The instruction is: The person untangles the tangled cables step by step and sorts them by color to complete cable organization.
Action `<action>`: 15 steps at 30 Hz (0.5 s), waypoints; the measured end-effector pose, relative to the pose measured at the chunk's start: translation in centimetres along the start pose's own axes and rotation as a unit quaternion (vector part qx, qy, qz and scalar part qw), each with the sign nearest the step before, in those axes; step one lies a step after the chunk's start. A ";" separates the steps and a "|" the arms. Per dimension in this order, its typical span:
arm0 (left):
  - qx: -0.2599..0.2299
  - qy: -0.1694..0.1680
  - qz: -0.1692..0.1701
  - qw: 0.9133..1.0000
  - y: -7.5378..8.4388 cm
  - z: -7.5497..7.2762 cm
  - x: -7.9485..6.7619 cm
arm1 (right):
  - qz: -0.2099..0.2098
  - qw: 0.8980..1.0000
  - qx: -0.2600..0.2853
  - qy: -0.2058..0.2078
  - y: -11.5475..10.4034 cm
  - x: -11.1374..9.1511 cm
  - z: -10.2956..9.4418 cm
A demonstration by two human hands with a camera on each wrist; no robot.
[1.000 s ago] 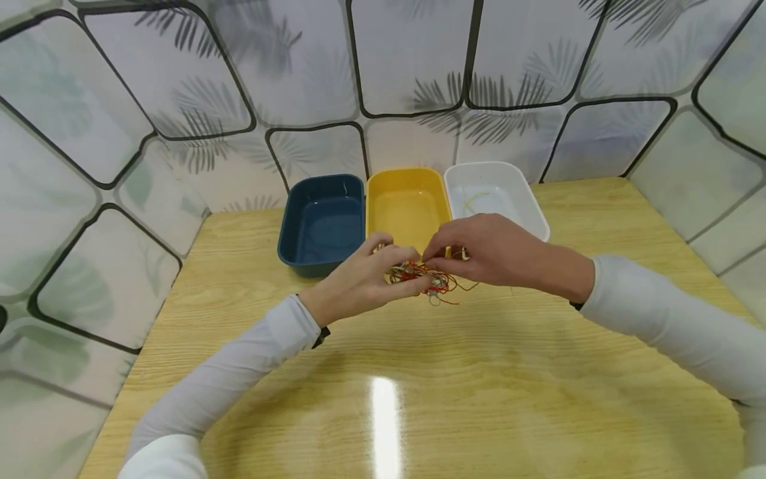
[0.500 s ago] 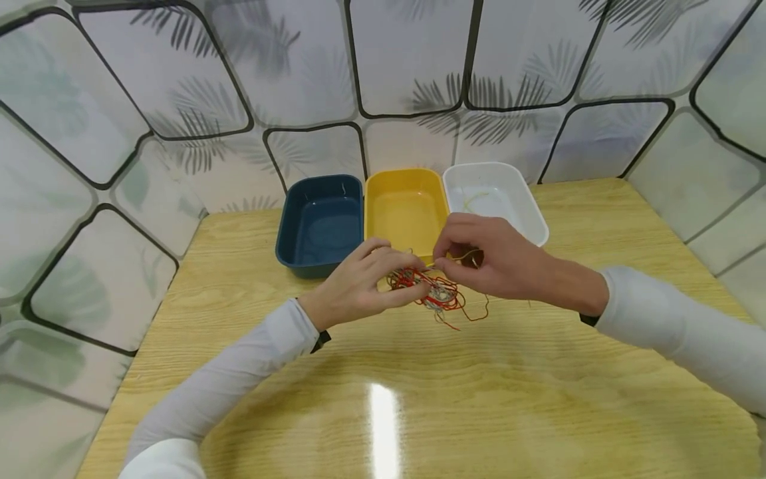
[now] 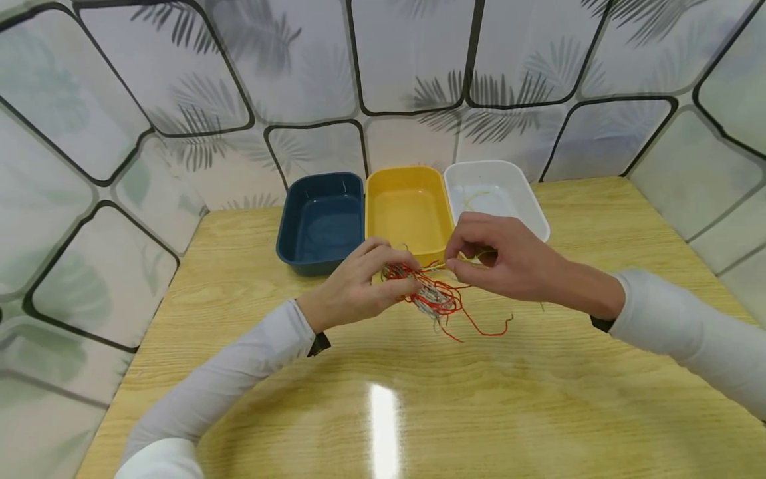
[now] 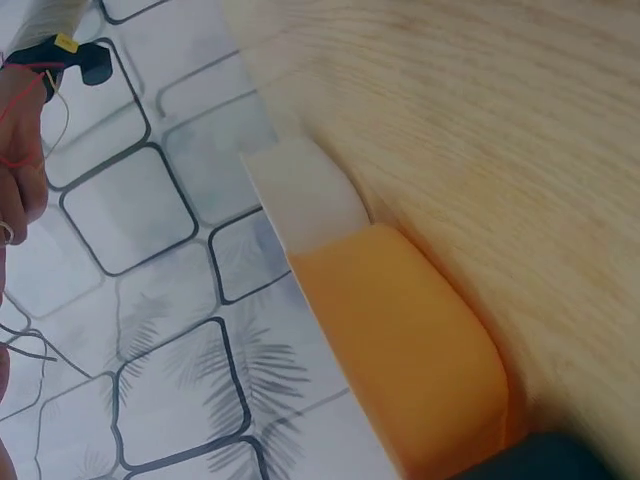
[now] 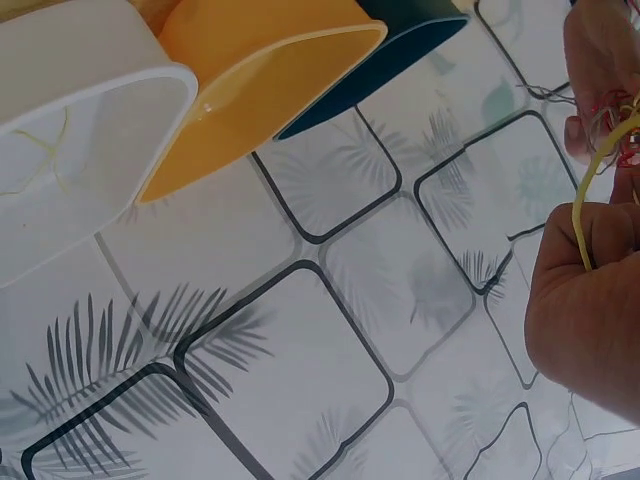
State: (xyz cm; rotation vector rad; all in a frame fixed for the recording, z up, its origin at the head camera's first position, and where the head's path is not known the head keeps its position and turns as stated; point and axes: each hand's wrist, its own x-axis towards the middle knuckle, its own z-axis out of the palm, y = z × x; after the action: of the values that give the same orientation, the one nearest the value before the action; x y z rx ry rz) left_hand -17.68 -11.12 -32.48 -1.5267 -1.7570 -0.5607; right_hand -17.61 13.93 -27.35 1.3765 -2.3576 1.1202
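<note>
In the head view my left hand holds a tangled bundle of thin red and grey wires between thumb and fingers, above the table. Loose red ends trail down to the right of it. My right hand pinches a yellow wire just right of the bundle, with thumb against the fingers. That wire runs from the tangle to the pinch and curves back over the right hand. The left wrist view catches only part of a hand at its edge, with red and pale wires crossing it.
Three boxes stand side by side against the patterned backdrop: dark blue, yellow and white. A yellow wire lies inside the white one. The wooden table extends in front of the boxes.
My right hand has moved a little right, away from the left, drawing the yellow wire out of the bundle. The red and grey wires have spread, and red ends hang further out.
</note>
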 end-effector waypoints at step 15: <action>-0.393 0.016 -0.309 0.866 1.2 -0.1 0.1 | 0.018 0.999 0.039 0.013 0.3 -1.1 -0.4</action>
State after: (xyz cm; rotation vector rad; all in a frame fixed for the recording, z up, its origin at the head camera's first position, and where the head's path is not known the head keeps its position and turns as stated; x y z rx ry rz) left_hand -16.45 -10.90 -32.50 -1.3680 -2.1120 -1.7910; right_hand -17.33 15.01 -27.81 1.3397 -2.3535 1.2441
